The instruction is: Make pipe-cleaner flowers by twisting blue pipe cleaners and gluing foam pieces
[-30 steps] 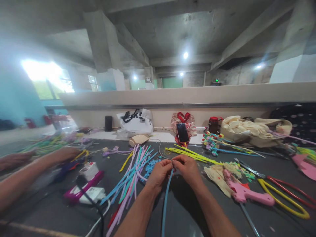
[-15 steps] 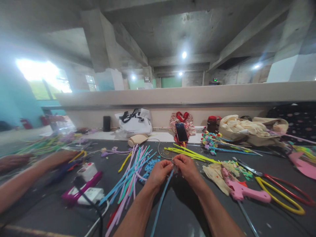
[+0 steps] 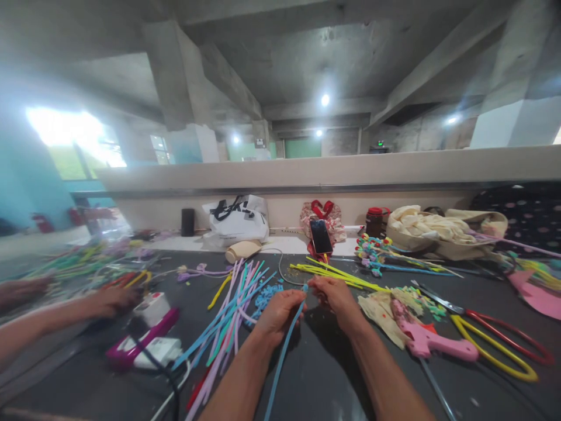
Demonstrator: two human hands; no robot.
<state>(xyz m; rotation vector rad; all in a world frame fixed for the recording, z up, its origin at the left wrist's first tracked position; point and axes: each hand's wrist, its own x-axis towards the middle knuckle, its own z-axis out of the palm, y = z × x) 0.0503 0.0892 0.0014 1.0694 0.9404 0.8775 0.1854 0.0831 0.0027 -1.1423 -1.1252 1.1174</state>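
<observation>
Blue chenille stem [image 3: 280, 362]: light, soft and easily bent, probably best taken near its top end, where left hand [image 3: 278, 313] and right hand [image 3: 335, 295] both pinch it, its length trailing nearward over the dark table [image 3: 333, 380].

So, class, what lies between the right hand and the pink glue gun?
In the head view, a crumpled beige sheet lies between right hand and pink glue gun.

Your dark worktop [image 3: 324, 374] carries a fan of loose pipe cleaners [image 3: 232, 310] left of centre, with yellow stems [image 3: 333, 273] farther back. A pink glue gun [image 3: 432, 342] and yellow-handled scissors [image 3: 460, 323] lie to the right. A power strip [image 3: 153, 351] sits near left.
</observation>
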